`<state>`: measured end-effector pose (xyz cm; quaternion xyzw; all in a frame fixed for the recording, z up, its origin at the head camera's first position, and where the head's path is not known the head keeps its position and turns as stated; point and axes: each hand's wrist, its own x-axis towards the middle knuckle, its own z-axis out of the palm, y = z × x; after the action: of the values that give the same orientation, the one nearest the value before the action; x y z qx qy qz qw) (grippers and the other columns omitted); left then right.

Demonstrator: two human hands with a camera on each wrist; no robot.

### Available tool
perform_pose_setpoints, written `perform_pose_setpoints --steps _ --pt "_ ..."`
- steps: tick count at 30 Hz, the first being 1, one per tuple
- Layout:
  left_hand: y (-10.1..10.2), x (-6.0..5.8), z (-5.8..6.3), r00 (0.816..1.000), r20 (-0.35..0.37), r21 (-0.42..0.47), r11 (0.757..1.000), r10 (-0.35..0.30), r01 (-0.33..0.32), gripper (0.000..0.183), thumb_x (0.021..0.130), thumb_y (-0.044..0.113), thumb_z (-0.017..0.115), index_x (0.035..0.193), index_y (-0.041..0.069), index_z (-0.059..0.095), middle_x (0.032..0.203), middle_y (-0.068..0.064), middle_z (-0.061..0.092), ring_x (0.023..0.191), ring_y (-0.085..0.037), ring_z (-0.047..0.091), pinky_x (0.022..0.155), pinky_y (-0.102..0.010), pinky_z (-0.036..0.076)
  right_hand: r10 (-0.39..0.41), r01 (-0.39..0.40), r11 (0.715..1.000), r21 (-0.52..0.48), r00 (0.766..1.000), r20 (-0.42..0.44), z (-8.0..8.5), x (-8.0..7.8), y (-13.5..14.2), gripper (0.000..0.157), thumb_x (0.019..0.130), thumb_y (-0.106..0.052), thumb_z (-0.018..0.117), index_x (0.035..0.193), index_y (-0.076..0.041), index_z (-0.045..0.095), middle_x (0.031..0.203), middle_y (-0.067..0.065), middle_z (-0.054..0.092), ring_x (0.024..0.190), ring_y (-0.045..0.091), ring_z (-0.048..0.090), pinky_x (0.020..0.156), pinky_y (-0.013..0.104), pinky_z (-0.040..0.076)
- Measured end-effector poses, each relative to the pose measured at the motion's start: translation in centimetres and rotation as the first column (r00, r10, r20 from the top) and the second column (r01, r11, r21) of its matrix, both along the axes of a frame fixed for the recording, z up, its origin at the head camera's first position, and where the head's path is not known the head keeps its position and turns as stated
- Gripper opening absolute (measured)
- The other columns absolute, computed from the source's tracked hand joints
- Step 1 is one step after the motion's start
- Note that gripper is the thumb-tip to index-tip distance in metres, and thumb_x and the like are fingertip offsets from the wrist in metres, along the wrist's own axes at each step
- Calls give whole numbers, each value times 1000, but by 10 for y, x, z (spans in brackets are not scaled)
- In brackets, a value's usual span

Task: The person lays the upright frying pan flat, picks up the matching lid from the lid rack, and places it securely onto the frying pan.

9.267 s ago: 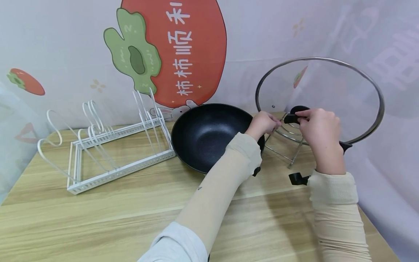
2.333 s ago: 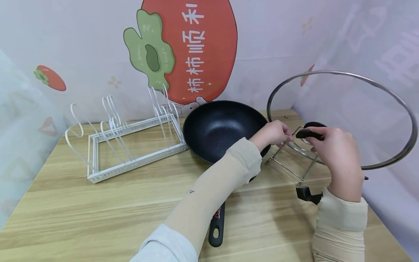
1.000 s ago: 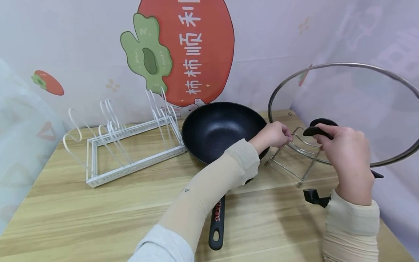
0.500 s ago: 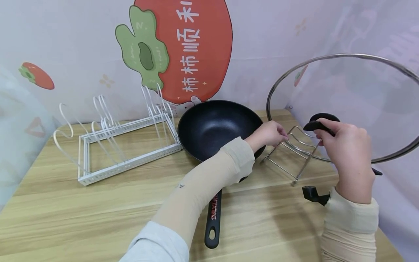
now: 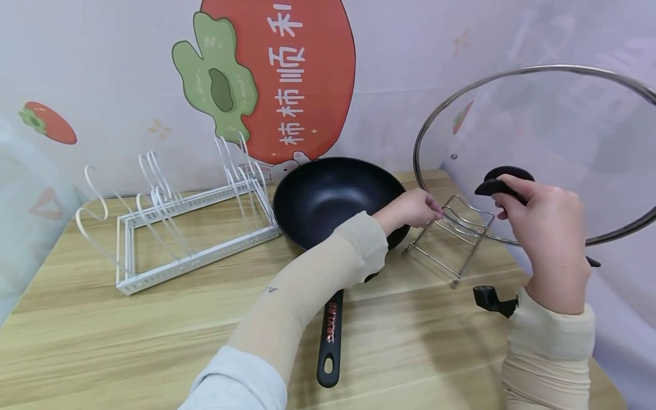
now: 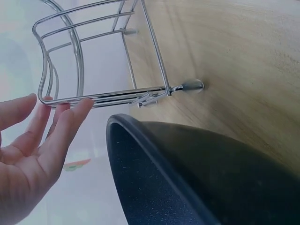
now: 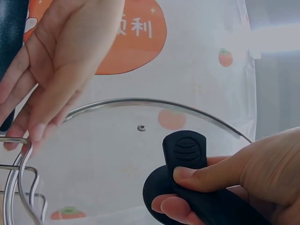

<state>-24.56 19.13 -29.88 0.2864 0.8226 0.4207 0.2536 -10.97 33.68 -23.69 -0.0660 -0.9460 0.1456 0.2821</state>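
My right hand (image 5: 550,219) grips the black handle (image 7: 186,159) of a large glass lid (image 7: 141,101) with a steel rim, its thumb pressed on the handle. The lid stands steeply tilted at the right, and its lower rim passes behind the front wires of a small wire rack (image 5: 435,259). The fingertips of my left hand (image 6: 35,157) touch the rack's upper corner, the fingers mostly straight. Beneath my left forearm a black wok (image 5: 333,199) sits on the table, its handle (image 5: 329,341) pointing toward me.
A white rack (image 5: 195,256) with looped dividers stands to the left of the wok. The wooden table (image 5: 128,353) ends at the right below my right forearm. A printed cloth backdrop (image 5: 389,57) hangs behind.
My right hand has moved the lid up and to the right relative to the wire rack, so more of the rack shows. My left hand stays at the rack's corner. The head view has shifted slightly.
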Motion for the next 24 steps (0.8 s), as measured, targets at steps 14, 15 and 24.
perform_pose_setpoints --steps 14,15,24 --pt "-21 -2 9 981 171 268 954 89 -134 21 100 6 65 119 -3 69 105 -12 72 91 -26 72 77 -25 56 34 -34 999 0 997 -68 13 2 3 17 95 -8 72 110 -9 78 76 19 73 54 -3 53 46 19 25" --pt "-23 -2 10 978 185 280 949 96 -146 21 100 7 65 119 -2 69 106 -12 72 93 -27 72 79 -27 57 37 -37 999 3 997 -70 15 1 3 18 94 -8 73 112 -8 78 77 20 73 54 -4 53 46 19 24" --pt "-40 -5 12 944 292 328 910 157 -253 28 100 8 67 126 -2 67 117 -20 72 110 -33 70 99 -47 53 43 -43 999 5 997 -62 22 1 1 24 93 -6 74 117 -2 75 80 24 72 56 -32 24 43 20 21"
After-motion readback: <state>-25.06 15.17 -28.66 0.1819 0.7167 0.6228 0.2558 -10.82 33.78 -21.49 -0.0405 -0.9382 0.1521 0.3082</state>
